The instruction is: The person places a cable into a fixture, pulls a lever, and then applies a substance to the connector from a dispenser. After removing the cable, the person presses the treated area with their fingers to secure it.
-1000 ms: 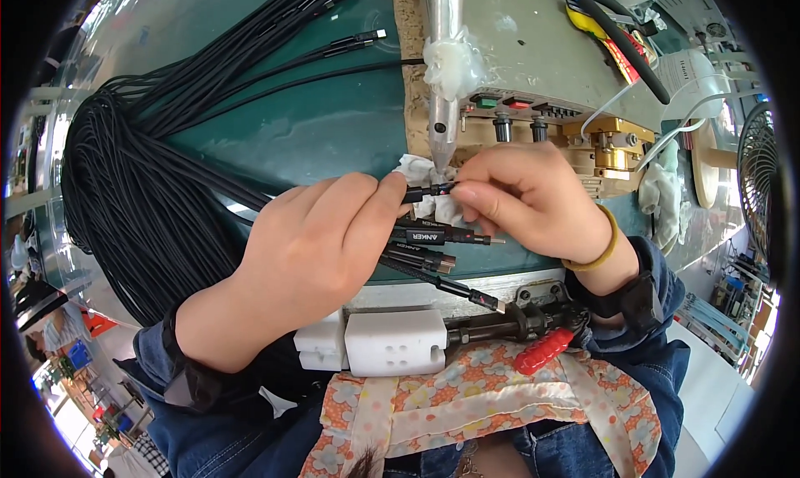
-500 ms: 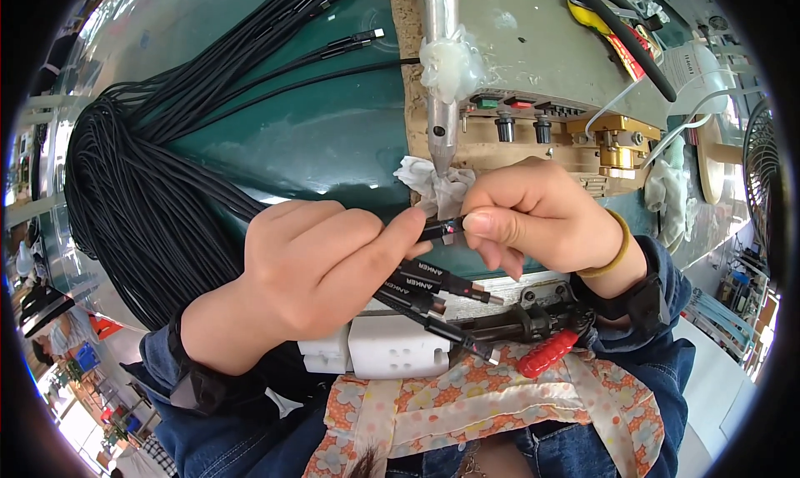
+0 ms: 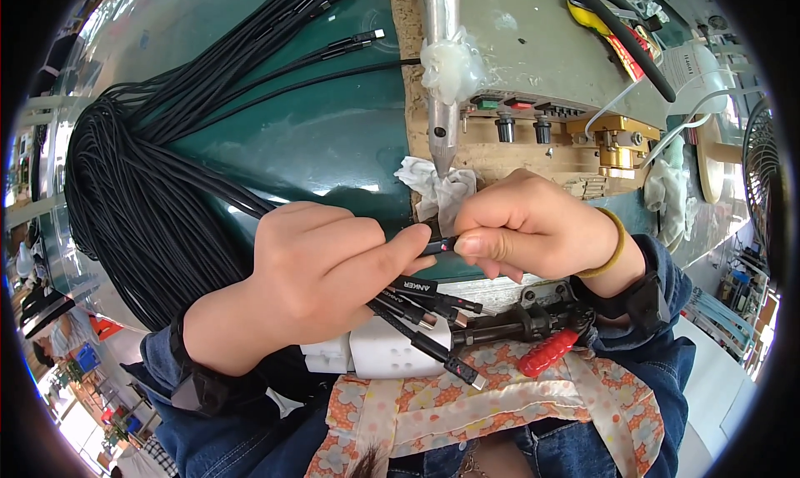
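Between my two hands runs a black cable connector (image 3: 438, 246) with a small pink mark near its end. My left hand (image 3: 321, 265) is closed, its thumb and forefinger pinching the connector's body. The fingertips of my right hand (image 3: 529, 228) press on the connector's other end, covering the tip. Several more black cable connectors (image 3: 425, 345) with metal plugs fan out below my left hand, seemingly from its palm. Just above the hands, a pointed metal nozzle (image 3: 443, 149) hangs over a crumpled white tissue (image 3: 437, 190).
A large coil of black cables (image 3: 125, 203) lies left on the green table mat (image 3: 308, 153). Behind the nozzle stands a grey machine box (image 3: 533, 53) with knobs. White blocks (image 3: 396, 345) and a clamp with a red handle (image 3: 547, 353) sit near my lap. Pliers (image 3: 633, 45) lie at far right.
Both hands have come slightly down toward me with the connector, away from the nozzle tip. The loose connectors under my left hand have swung downward and shifted.
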